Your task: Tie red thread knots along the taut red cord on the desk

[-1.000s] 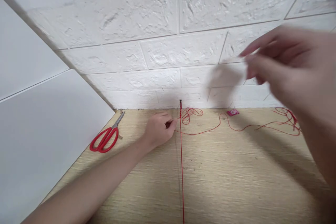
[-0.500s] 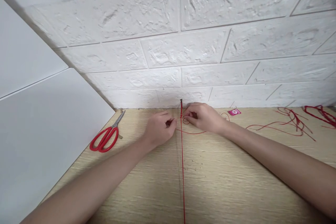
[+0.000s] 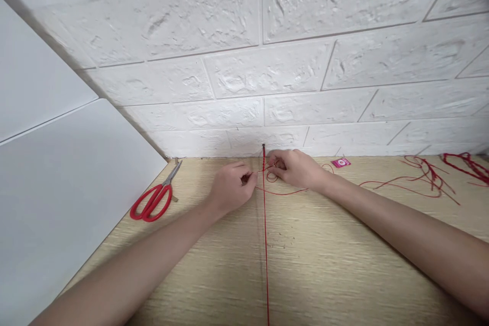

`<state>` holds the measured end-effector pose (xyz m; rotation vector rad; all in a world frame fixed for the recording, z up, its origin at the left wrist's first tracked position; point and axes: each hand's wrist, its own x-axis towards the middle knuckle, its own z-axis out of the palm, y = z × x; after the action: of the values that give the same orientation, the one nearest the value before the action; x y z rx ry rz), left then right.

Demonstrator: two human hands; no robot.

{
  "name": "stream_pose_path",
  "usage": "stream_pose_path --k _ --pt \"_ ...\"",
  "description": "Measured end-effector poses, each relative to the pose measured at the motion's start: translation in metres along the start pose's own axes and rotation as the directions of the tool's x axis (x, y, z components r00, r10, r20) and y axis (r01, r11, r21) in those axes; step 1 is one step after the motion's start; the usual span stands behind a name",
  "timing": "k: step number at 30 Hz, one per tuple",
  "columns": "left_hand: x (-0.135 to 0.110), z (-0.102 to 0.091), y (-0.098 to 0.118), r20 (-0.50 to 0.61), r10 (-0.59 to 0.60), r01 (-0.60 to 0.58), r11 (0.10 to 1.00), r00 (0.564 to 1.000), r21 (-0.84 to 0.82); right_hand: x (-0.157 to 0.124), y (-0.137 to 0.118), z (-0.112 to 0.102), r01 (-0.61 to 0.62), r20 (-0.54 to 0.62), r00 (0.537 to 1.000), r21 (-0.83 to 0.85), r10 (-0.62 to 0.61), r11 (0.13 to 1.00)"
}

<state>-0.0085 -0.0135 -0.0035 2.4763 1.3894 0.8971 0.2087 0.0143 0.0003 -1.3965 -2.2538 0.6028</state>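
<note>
Against white bricks, left hand [image 3: 231, 187] and right hand [image 3: 296, 168] pinch the red cord [image 3: 265, 244]; loose loops [image 3: 272, 177] may tangle.

Wood table [image 3: 324, 265]: scissors [image 3: 153, 200], red cord [image 3: 266, 244], threads [image 3: 420, 178].

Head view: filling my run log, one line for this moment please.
left hand: pinching thin red cord | right hand: pinching cord's loose strand | red-handled scissors: left, untouched

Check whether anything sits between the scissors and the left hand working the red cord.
Nothing visible does. The red scissors lie on the wooden table left of the left hand, with bare tabletop between them. Both hands, the right hand too, pinch the red cord near the wall.
</note>
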Motion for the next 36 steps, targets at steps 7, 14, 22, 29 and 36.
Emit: stream_pose_path --k 7,14,22,29,36 --pt "0.000 0.000 0.000 0.007 -0.016 0.016 1.000 1.000 -0.009 0.000 -0.001 0.000 -0.030 0.006 1.000 0.028 0.030 0.999" --pt "0.001 -0.001 0.000 0.013 -0.025 0.025 0.999 1.000 -0.022 -0.006 -0.015 0.009 0.081 -0.216 0.976 0.327 -0.010 0.942" --pt "0.001 0.000 0.000 0.020 -0.039 0.040 0.998 0.999 -0.049 -0.007 -0.010 0.009 0.134 -0.307 0.952 0.362 -0.018 0.923" --pt "0.000 0.001 -0.001 0.022 -0.036 0.037 0.998 0.999 -0.048 -0.010 -0.003 0.016 0.136 -0.400 0.916 0.378 0.029 0.916" --pt "0.000 0.000 0.000 0.032 -0.041 0.043 0.997 0.999 -0.062 -0.014 -0.020 0.001 0.305 -0.642 0.762 0.248 -0.080 0.919"
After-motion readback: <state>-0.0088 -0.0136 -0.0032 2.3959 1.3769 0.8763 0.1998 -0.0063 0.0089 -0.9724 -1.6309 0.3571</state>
